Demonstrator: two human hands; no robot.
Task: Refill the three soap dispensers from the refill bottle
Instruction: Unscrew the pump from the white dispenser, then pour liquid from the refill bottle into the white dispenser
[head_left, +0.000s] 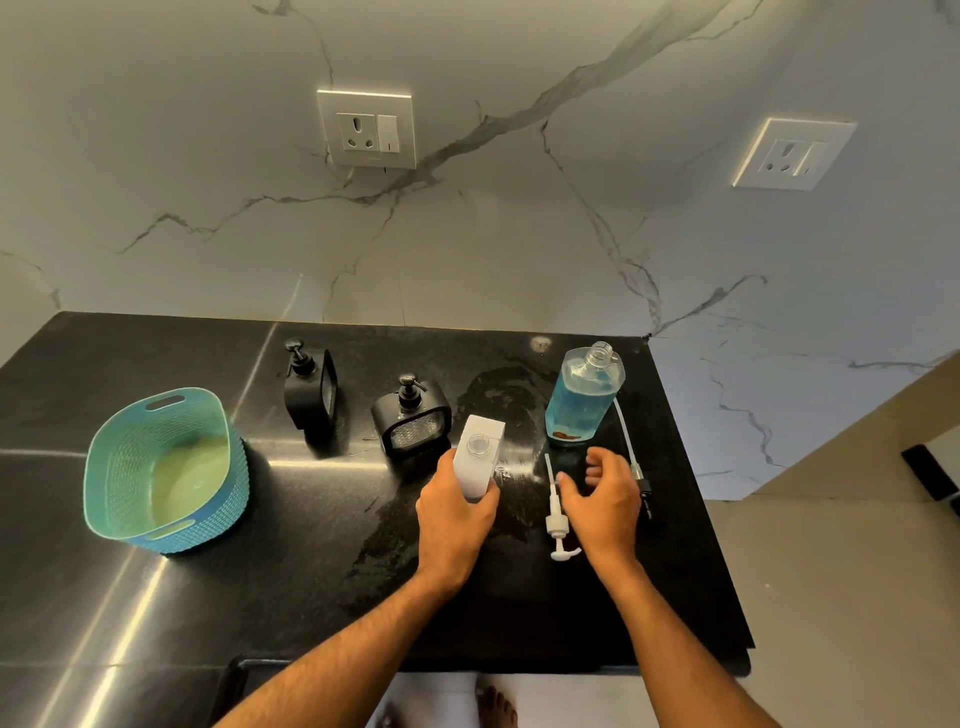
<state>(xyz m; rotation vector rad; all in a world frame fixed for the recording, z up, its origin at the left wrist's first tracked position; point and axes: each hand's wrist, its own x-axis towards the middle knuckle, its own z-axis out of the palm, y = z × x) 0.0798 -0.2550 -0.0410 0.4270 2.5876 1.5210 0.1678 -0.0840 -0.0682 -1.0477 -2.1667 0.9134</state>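
Two hands: left grip (457, 512) round one white dispenser (479, 457), right (602, 499) loose, empty; two black dispensers (410, 415).

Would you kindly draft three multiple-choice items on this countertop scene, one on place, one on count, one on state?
1. Where does the teal plastic basket stand?
A. at the counter's left
B. behind the refill bottle
C. on the floor

2. How many black pump-topped soap dispensers are there?
A. one
B. two
C. four

3. What state is the white square dispenser bottle in?
A. pump screwed on
B. lying on its side
C. neck open, pump off

Answers:
1 A, it sits left of everything else on the black counter.
2 B, one stands beside another.
3 C, the left hand holds it with its neck bare, while a white pump lies near the right hand.
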